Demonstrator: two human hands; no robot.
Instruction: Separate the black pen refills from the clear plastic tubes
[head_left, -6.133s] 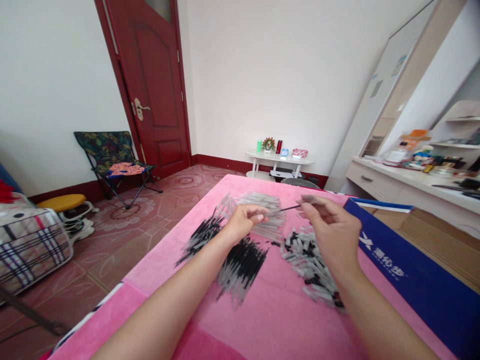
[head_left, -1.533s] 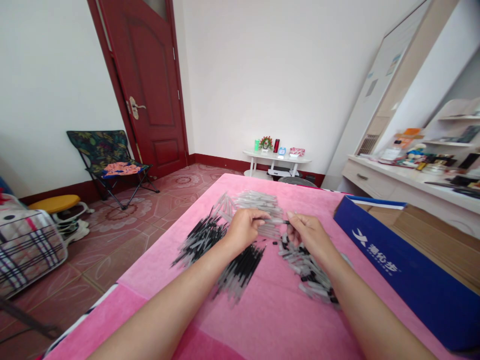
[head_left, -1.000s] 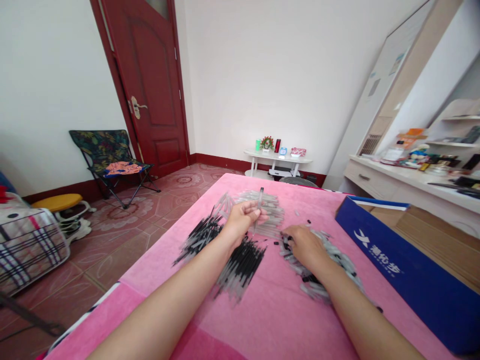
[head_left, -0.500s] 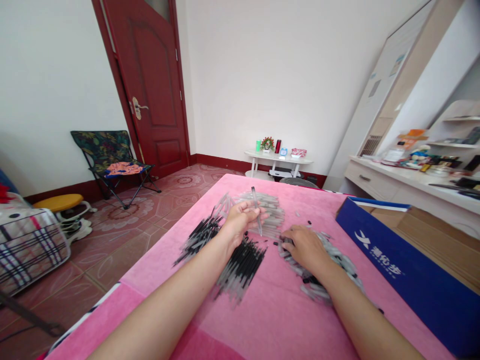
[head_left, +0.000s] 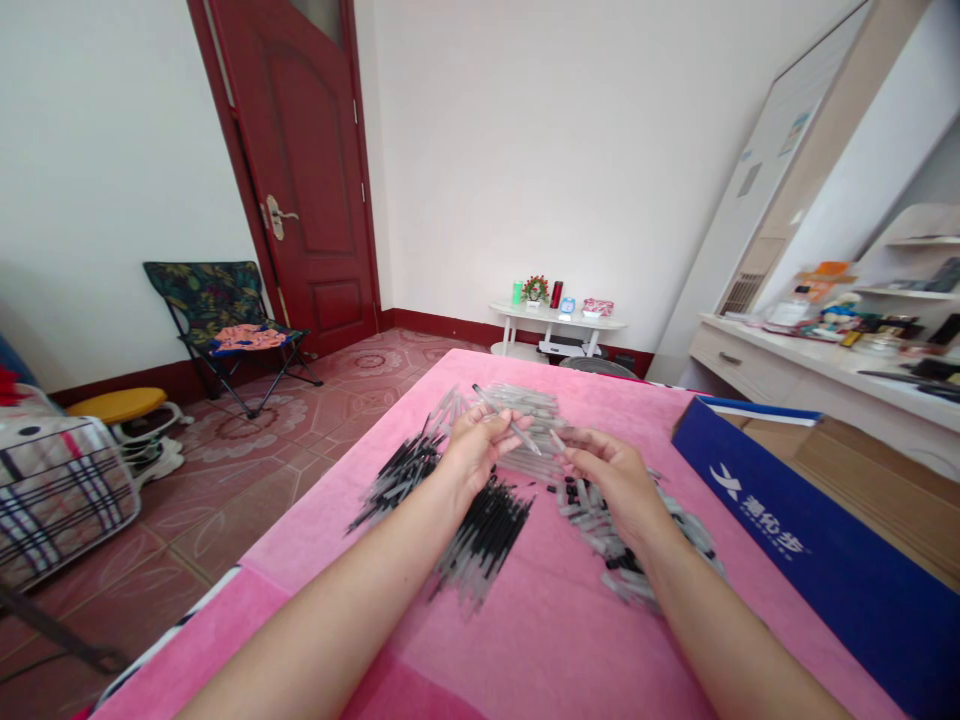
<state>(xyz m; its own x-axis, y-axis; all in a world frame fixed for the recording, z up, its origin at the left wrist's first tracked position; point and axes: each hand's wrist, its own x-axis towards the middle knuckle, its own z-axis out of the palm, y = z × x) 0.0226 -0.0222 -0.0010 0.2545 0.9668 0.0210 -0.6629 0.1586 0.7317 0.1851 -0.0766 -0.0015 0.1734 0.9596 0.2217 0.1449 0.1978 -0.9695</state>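
Note:
My left hand is closed around a clear pen, black at its far end, held slanting with its tip toward my right hand. Between the pinched fingers of my right hand is a small pale pen cap, a short gap from the pen's tip. Beneath my right hand lies a heap of translucent caps with loose black pieces. Clear pen barrels are stacked behind my hands. Black-and-clear refills lie below my left wrist, and more dark slim pieces lie left of it.
A pink cloth covers the table. At the right edge stands a blue open cardboard box. Beyond are a small white table with ornaments, a folding chair and a cluttered white dresser.
My right hand has lifted off the cap heap, moving up and left with a cap. The pen in my left hand has swung from nearly upright to slanting, its tip now toward the right.

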